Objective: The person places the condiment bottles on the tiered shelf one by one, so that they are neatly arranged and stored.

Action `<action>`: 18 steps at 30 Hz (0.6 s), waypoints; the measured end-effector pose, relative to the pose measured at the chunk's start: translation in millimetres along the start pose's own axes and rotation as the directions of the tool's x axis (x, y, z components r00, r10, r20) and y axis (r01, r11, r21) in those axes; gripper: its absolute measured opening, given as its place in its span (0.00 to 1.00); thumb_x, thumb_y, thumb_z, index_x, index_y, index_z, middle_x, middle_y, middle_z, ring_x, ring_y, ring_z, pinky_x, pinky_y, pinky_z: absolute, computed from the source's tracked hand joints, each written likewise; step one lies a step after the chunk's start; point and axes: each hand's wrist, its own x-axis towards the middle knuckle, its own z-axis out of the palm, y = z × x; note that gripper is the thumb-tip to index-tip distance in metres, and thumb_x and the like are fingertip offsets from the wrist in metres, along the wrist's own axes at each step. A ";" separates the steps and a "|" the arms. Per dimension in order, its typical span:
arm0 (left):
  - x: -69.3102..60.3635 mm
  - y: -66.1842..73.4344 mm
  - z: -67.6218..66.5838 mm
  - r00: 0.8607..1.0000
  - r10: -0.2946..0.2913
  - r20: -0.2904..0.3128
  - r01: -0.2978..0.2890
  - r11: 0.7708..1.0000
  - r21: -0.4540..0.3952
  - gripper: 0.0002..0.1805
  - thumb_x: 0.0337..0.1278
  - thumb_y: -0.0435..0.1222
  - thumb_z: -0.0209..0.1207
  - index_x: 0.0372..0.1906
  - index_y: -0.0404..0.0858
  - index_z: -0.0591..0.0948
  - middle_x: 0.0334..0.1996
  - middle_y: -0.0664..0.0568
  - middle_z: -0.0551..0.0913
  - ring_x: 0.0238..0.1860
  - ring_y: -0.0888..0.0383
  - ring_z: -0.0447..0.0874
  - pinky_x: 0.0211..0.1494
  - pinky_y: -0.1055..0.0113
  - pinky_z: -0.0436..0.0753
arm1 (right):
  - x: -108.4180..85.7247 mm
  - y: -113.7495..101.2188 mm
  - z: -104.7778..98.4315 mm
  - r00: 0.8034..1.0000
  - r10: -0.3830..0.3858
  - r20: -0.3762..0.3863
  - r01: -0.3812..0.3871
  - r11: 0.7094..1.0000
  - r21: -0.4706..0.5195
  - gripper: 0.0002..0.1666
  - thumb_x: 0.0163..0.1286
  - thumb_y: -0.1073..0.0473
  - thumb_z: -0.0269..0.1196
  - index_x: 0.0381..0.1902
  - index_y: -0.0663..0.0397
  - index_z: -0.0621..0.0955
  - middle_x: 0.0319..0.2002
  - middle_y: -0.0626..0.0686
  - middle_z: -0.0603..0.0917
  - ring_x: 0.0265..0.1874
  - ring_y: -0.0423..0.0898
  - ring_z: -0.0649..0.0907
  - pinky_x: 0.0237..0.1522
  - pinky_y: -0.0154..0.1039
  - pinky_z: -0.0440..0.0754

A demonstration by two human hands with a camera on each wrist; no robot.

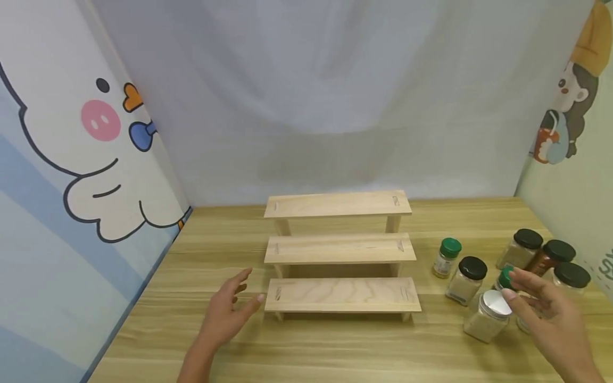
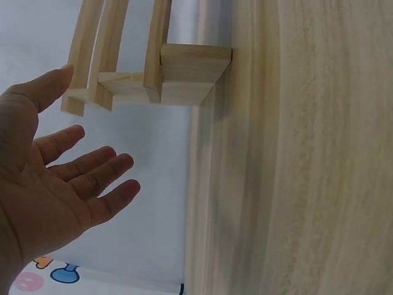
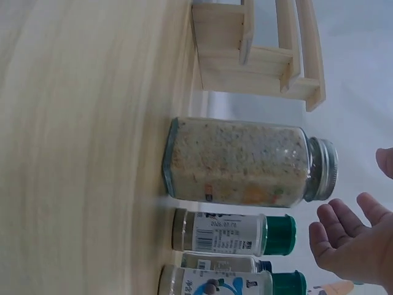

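Pale wood step rack [image 1: 342, 295] mid-worktop [image 1: 335, 351], call it the clock centre in the head view. Jar with silver lid [image 1: 485, 322] stands upright at 4 o'clock, filled with something light and flaky. Right hand [image 1: 551, 316] is beside that lid, fingers spread loosely, gripping nothing (wrist view: fingertips just past the lid; contact can't be told). Left hand [image 1: 227, 314] sits at 8 o'clock, fingers apart, holding nothing, thumb near the rack's end; can't tell if it touches.

Nearest neighbours: black-lidded jar [image 1: 463, 284] at the silver-lidded one's 11 o'clock, green-capped bottle [image 1: 442, 263] beyond it. More jars crowd at 3 o'clock, partly behind the right hand.

Step in hand, my read: reaching to pick up the silver-lidded jar. Next move would call for thumb and fingers to straddle the lid, close, then lift straight up (close neighbours, easy to knock).
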 end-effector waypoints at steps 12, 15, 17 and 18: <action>6.7 -4.0 16.4 0.993 -0.062 0.102 0.076 0.986 -0.145 0.43 0.49 0.44 0.67 0.70 0.41 0.60 0.62 0.36 0.66 0.55 0.40 0.72 0.50 0.51 0.75 | -5.7 11.3 10.9 0.984 0.135 0.115 -0.142 0.988 0.055 0.34 0.65 0.59 0.63 0.66 0.60 0.63 0.52 0.36 0.72 0.47 0.23 0.70 0.41 0.16 0.66; 8.3 -5.2 18.1 0.987 -0.072 0.147 0.096 0.982 -0.163 0.47 0.48 0.44 0.68 0.71 0.40 0.57 0.62 0.35 0.66 0.56 0.39 0.71 0.51 0.51 0.75 | -5.4 15.9 11.3 0.982 0.127 0.140 -0.134 0.990 0.044 0.36 0.64 0.60 0.64 0.66 0.63 0.62 0.52 0.36 0.71 0.47 0.22 0.69 0.41 0.16 0.66; 9.7 -6.2 19.0 0.981 -0.076 0.176 0.109 0.976 -0.188 0.48 0.48 0.44 0.69 0.71 0.38 0.56 0.62 0.34 0.65 0.56 0.39 0.71 0.51 0.52 0.75 | -4.5 18.6 11.0 0.978 0.140 0.158 -0.147 0.988 0.037 0.37 0.64 0.59 0.64 0.66 0.64 0.62 0.53 0.39 0.72 0.46 0.21 0.68 0.41 0.16 0.67; 10.4 -6.7 19.3 0.979 -0.077 0.189 0.117 0.971 -0.209 0.48 0.48 0.43 0.69 0.71 0.38 0.56 0.62 0.34 0.65 0.56 0.39 0.71 0.51 0.52 0.75 | -4.2 20.2 10.9 0.973 0.153 0.174 -0.161 0.986 0.034 0.38 0.64 0.58 0.64 0.66 0.64 0.61 0.54 0.42 0.72 0.46 0.20 0.68 0.40 0.16 0.67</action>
